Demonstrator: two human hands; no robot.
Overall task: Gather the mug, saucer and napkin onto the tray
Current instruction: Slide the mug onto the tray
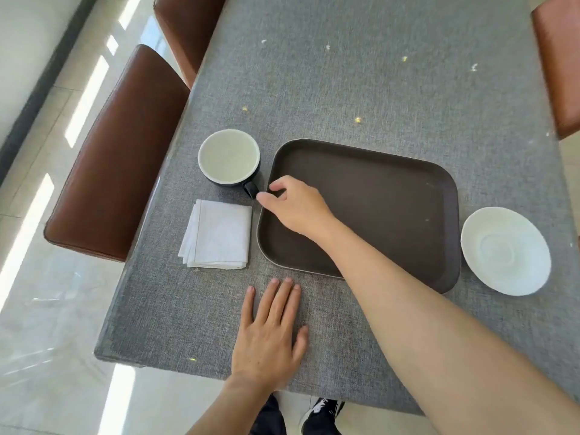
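Note:
A dark mug (229,157) with a pale inside stands on the grey table, left of the brown tray (392,196); its handle points toward the tray. My right hand (293,205) reaches across the tray's left edge, thumb and forefinger right at the mug's handle with a small gap between them, gripping nothing. A folded white napkin (218,235) lies in front of the mug, beside the tray's left edge. The white saucer (505,250) sits on the table to the right of the tray. My left hand (270,331) rests flat on the table near the front edge.
Two brown leather chairs (119,152) stand along the table's left side, and another chair (558,64) is at the far right. Small crumbs dot the far part of the grey tablecloth (361,73). The table's front edge is just behind my left hand.

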